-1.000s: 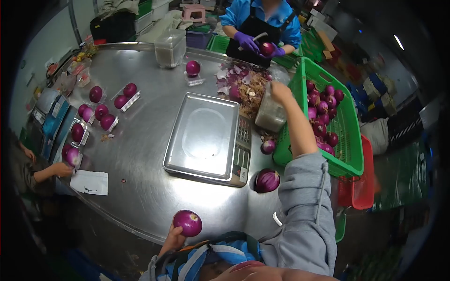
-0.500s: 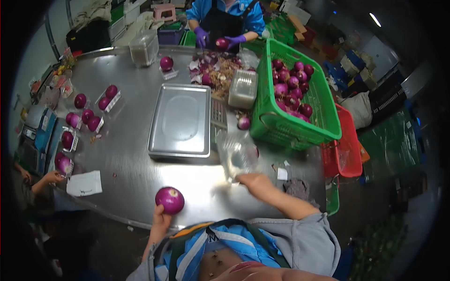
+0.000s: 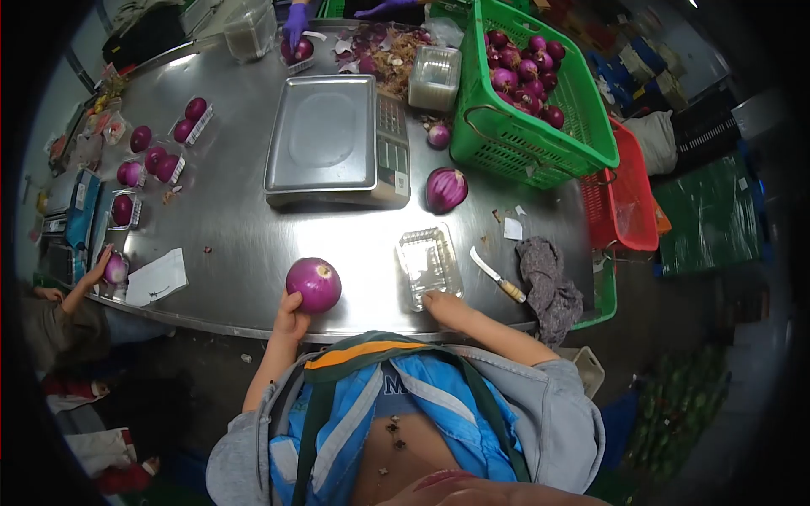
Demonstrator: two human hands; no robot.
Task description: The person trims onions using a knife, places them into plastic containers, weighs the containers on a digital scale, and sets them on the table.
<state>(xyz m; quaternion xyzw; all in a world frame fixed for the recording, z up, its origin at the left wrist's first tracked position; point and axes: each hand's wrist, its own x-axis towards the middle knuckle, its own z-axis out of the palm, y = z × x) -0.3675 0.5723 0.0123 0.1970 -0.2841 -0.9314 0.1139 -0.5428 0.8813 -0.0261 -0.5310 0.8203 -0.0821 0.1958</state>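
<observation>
A large red onion (image 3: 314, 284) is held in my left hand (image 3: 291, 320), just above the near edge of the steel table (image 3: 228, 261). My right hand (image 3: 445, 309) grips the near end of a clear plastic tray (image 3: 429, 263), which has nothing in it. Beyond the tray lies a partly peeled red onion (image 3: 446, 190). To the right of the tray sits a knife (image 3: 499, 277) with a curved blade and pale handle, next to a crumpled grey cloth (image 3: 547, 282). A weighing scale (image 3: 325, 139) stands ahead of both hands.
At the back right, a green crate (image 3: 540, 143) holds many red onions; a red crate (image 3: 629, 190) is beside it. Stacked clear trays (image 3: 435, 78) stand near onion peelings (image 3: 392, 52). Packed onions line the left, where another person's hand (image 3: 99, 266) holds an onion. A purple-gloved hand (image 3: 295, 29) reaches in.
My right hand has brought the clear tray down towards me, uncovering the peeled onion and knife. My left hand still holds its onion. The gloved person now reaches to a packed onion; the view has tilted down.
</observation>
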